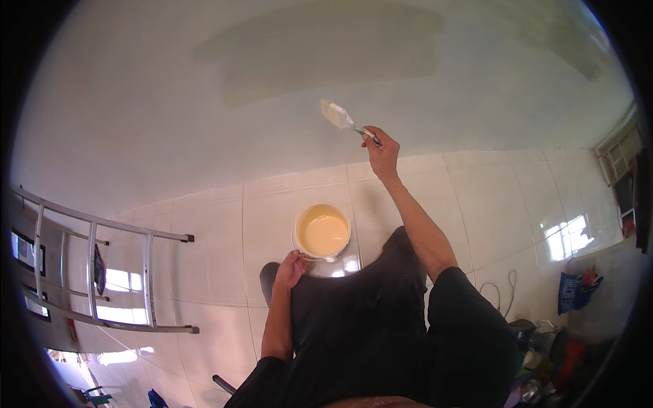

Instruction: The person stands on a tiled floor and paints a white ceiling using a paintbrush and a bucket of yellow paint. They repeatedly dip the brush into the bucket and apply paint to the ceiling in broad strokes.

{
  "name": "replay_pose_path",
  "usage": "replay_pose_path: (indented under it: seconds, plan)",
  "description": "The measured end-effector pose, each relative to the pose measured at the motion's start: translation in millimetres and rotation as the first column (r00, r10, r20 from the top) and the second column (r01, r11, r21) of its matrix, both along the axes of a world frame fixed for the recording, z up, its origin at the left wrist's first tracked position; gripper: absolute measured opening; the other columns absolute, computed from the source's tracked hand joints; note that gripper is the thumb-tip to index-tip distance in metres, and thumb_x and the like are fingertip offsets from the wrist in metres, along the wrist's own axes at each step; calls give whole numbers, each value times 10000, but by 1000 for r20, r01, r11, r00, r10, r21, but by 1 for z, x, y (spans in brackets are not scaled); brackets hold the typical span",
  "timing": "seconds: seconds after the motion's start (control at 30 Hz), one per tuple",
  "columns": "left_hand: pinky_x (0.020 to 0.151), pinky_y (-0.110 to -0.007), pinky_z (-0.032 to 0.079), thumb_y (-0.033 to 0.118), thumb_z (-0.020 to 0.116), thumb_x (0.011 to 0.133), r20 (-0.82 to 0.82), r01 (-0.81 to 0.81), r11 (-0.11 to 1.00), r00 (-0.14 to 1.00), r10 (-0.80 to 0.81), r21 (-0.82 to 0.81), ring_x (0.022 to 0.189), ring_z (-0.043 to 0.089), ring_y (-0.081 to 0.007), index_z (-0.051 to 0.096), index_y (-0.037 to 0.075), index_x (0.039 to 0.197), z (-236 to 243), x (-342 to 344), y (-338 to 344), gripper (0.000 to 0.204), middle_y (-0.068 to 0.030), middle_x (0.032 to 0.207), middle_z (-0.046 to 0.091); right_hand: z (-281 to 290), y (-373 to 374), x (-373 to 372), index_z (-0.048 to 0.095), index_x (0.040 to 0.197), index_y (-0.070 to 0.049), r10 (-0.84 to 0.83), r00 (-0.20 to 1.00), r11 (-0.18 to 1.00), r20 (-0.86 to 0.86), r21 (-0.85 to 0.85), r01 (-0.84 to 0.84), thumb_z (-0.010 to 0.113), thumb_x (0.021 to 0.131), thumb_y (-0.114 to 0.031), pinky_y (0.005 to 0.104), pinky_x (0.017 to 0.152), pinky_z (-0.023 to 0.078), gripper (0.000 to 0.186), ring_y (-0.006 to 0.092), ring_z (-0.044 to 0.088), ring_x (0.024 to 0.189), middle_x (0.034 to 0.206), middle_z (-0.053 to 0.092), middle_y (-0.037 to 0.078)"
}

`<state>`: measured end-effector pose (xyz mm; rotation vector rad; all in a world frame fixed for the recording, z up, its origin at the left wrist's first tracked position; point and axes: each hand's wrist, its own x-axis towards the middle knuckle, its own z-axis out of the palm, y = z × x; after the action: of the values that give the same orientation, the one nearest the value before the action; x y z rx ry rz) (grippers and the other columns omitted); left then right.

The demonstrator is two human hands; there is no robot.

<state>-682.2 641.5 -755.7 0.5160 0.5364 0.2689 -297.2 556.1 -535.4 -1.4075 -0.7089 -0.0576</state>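
Observation:
My right hand (382,148) is closed round the handle of a paintbrush (337,114), raised close to the wall (170,122). Pale paint coats the brush's wide head, which points up and to the left. Darker, wet-looking patches (326,51) spread over the wall above the brush. Below, a white bucket (295,239) holds cream-yellow paint (324,231) and stands upright in front of my knees. At the bucket's lower left rim, my left hand (292,269) grips its edge, the fingers partly hidden.
A metal ladder (92,272) stands at the left on the tiled floor (211,258). At the far right are a blue bag (577,292) with red things in it and a cluttered heap (544,353). A thin cable (503,296) lies on the floor near my right side.

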Motion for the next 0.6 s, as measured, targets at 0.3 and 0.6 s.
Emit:
replay_pose_path:
  seconds: [0.3,0.6]
  plan:
    - [775,-313,507,206,589,945,8,9,999,1000,-9,-43,829,613,-154,596,110,942,6,-2,2,96,-13,897,638,7,-77,134,674,1012,-21,-596,793,799,124,-10,602,638,858,-79,319,550,503,168,191,665,602,765,673,122]
    - [758,-298,505,200,561,961,-16,-28,998,999,27,-48,799,609,-150,591,89,942,19,6,-4,117,-39,900,646,-12,-29,101,651,1060,-8,-714,653,668,254,-32,743,630,865,-120,421,611,484,227,326,658,672,758,675,169]
